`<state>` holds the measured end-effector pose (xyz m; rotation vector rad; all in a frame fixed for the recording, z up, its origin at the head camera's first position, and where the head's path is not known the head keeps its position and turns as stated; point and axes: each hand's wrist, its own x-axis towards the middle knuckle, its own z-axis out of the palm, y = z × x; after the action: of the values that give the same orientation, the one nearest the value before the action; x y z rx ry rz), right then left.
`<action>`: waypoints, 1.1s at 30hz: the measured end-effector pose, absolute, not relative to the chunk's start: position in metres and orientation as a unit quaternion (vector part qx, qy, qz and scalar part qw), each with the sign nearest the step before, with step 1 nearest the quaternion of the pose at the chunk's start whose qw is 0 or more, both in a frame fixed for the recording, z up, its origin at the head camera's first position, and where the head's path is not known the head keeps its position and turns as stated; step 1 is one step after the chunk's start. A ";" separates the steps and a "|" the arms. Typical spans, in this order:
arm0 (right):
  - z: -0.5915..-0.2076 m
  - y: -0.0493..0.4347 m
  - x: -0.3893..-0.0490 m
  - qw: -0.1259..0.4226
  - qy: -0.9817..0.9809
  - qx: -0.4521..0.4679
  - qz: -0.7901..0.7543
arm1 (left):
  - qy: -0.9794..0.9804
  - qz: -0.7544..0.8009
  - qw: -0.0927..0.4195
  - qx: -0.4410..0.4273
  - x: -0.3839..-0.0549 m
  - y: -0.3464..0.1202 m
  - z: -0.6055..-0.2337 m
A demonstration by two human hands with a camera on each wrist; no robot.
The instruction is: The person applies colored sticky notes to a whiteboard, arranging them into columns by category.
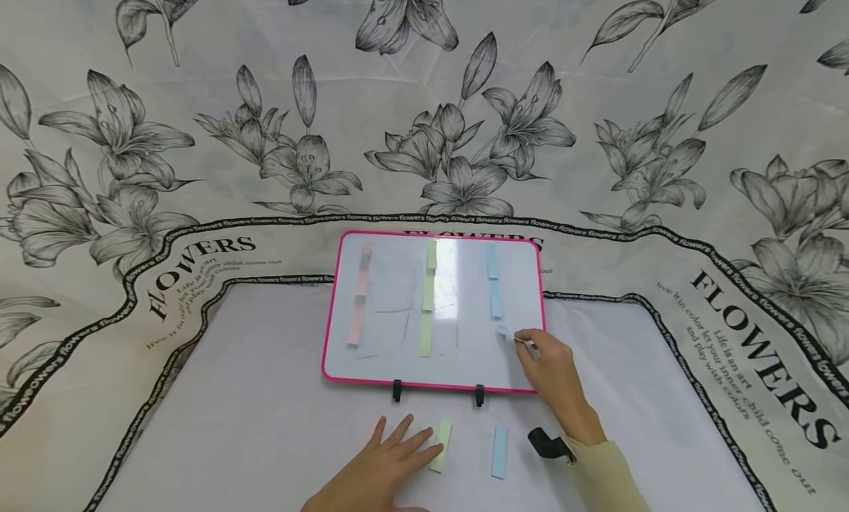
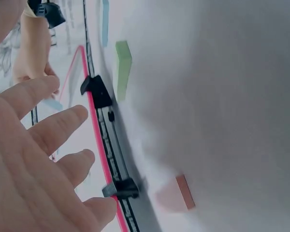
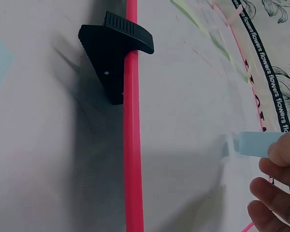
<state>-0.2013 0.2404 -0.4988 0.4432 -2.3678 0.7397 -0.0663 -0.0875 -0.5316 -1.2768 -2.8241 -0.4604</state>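
At the lower right of the whiteboard (image 1: 464, 368), my right hand (image 1: 556, 368) pinches a light blue sticky strip (image 3: 255, 144) between thumb and finger. Its free end lies close over the board face. Above it, two blue strips (image 1: 493, 261) are stuck in a column. My left hand (image 1: 388, 464) hovers low over the table with spread, straight fingers, holding nothing. In the head view its fingertips overlap a green sticky-strip pad (image 1: 443, 435). A blue pad (image 1: 499, 453) lies to the right; a pink pad (image 2: 184, 192) shows in the left wrist view.
The pink-rimmed board leans on a stand with black clips (image 1: 480, 395). A column of pink strips (image 1: 362, 280) and one of green strips (image 1: 428, 295) stick to it. Faint marker lines cross its face. Behind hangs a flower-printed cloth (image 1: 458, 144). A black wrist device (image 1: 549, 443) sits at the right sleeve.
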 end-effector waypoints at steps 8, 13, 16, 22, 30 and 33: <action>-0.499 0.235 -0.211 0.333 -0.887 0.196 0.252 | -0.905 -0.161 0.028 -0.392 -0.067 -0.098 -0.537; -0.499 0.232 -0.212 0.327 -0.897 0.183 0.234 | -0.903 -0.175 0.036 -0.391 -0.066 -0.100 -0.535; -0.500 0.231 -0.212 0.326 -0.901 0.175 0.226 | -0.901 -0.182 0.036 -0.391 -0.065 -0.101 -0.532; -0.501 0.229 -0.214 0.333 -0.903 0.167 0.214 | -0.903 -0.187 0.031 -0.386 -0.066 -0.102 -0.530; -0.505 0.226 -0.214 0.319 -0.907 0.174 0.213 | -0.903 -0.198 0.031 -0.380 -0.066 -0.104 -0.530; -0.506 0.225 -0.213 0.312 -0.909 0.175 0.212 | -0.903 -0.201 0.031 -0.379 -0.066 -0.104 -0.530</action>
<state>-0.2126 0.2255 -0.5057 0.4610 -2.4001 0.5603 -0.0663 -0.1041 -0.5297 -1.1673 -2.7823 -0.6200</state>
